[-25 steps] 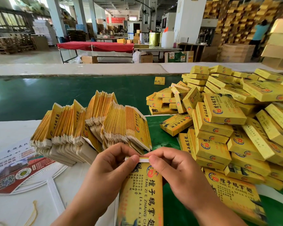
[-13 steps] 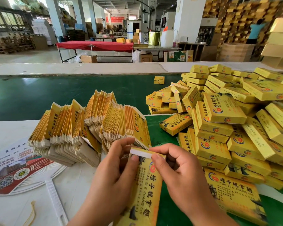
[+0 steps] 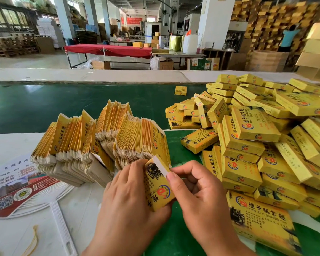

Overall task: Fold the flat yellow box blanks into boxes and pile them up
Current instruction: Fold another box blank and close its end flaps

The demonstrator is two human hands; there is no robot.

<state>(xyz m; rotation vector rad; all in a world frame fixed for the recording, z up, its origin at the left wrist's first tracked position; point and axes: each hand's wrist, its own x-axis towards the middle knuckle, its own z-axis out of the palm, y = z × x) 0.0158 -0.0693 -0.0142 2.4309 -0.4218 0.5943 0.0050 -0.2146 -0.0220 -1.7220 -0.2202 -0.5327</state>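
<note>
Half-folded yellow box (image 3: 158, 189) near the table's front edge, gripped by left hand (image 3: 129, 198); end flap pinched by right hand (image 3: 196, 193). Probably light, thin card, easily creased: best held by the side edges.

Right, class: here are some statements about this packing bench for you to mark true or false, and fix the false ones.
1. Both hands hold one yellow box. True: the left hand grips it and the right hand pinches its white end flap.
2. The flat blanks stand right of the hands. False: they stand to the left; the folded boxes are piled on the right.
3. A printed hand fan lies at the left. True.
4. The far table's cloth is blue. False: it is red.
</note>
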